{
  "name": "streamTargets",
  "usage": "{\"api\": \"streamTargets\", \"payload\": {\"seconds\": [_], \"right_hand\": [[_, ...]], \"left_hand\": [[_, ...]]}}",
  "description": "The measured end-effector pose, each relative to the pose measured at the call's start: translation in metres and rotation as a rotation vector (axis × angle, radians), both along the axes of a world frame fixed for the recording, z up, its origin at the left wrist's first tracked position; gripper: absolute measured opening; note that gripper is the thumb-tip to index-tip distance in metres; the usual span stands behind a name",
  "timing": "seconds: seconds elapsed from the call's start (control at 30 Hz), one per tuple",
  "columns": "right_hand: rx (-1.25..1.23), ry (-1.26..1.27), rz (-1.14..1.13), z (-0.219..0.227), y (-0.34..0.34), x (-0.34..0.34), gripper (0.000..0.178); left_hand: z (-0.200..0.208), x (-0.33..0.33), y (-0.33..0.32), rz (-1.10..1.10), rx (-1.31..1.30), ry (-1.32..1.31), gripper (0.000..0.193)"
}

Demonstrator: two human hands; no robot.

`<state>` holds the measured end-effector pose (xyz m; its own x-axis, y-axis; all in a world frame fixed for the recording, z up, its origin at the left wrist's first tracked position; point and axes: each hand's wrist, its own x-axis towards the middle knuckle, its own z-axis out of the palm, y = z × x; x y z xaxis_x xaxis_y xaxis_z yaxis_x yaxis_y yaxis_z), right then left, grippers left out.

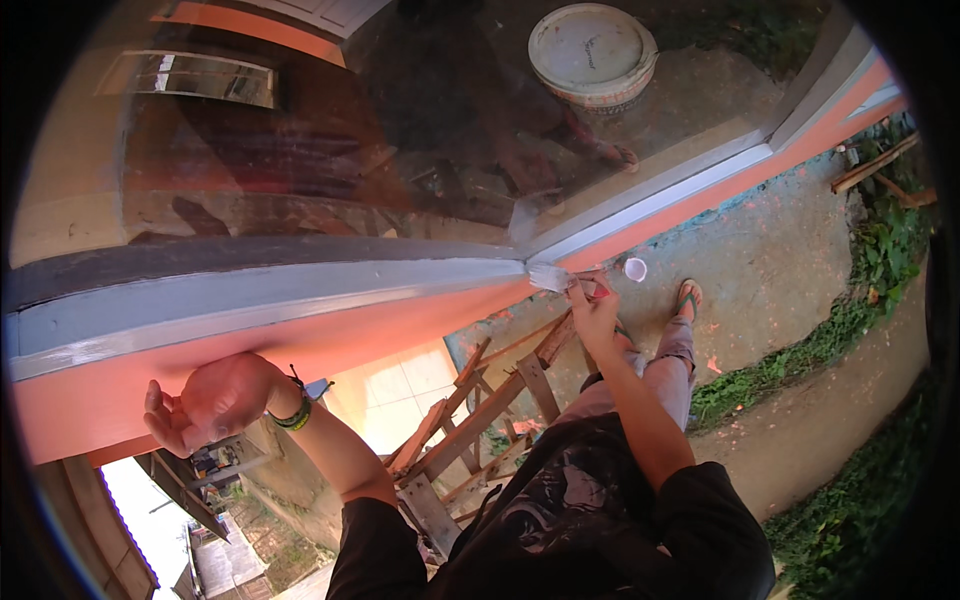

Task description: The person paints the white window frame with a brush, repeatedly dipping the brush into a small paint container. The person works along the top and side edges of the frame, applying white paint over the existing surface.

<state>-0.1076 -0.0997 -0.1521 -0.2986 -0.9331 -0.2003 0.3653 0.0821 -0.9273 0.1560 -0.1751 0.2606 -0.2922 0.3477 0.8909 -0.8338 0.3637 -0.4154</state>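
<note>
My right hand (pixel 596 312) is closed around a paintbrush with a reddish handle. The brush's pale, paint-coated bristles (pixel 547 277) are at the corner where two lengths of light grey window frame (pixel 250 300) meet. Whether the bristles touch the frame cannot be made out. My left hand (pixel 215 405) is against or just beside the orange-pink wall (pixel 330 325) below the frame. Its fingers are loosely bent and apart, with nothing in them. A dark bracelet circles that wrist. Dark, reflective glass (pixel 420 130) fills the frame.
A small white cup (pixel 635 269) is on the concrete ground (pixel 745 255) near my sandalled feet. Rough wooden framework (pixel 480 420) stands between my arms. A lidded white bucket (pixel 590 60) shows in the glass area. Green plants (pixel 800 345) and sticks (pixel 875 165) edge the right.
</note>
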Motion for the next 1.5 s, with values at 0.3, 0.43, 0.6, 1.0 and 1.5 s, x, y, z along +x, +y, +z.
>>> {"api": "streamTargets", "payload": {"seconds": [0.3,0.43,0.6,1.0,1.5], "right_hand": [[-0.276,0.537,0.138,0.039,-0.010,0.016,0.015],[-0.258,0.456,0.060,0.053,-0.002,0.003,0.015],[-0.257,0.612,0.122,0.048,-0.010,0.012,0.016],[-0.278,0.490,0.090,0.065,-0.005,0.019,0.019],[0.435,-0.780,-0.101,-0.003,0.021,-0.007,0.024]], "left_hand": [[0.002,0.001,-0.004,-0.028,-0.016,0.015,0.064],[0.001,0.001,-0.002,-0.023,-0.011,0.012,0.065],[0.002,-0.002,-0.003,-0.013,-0.014,0.004,0.063],[0.002,-0.005,-0.006,-0.013,-0.028,-0.003,0.063],[0.002,-0.011,-0.004,-0.014,-0.027,-0.020,0.052]]}}
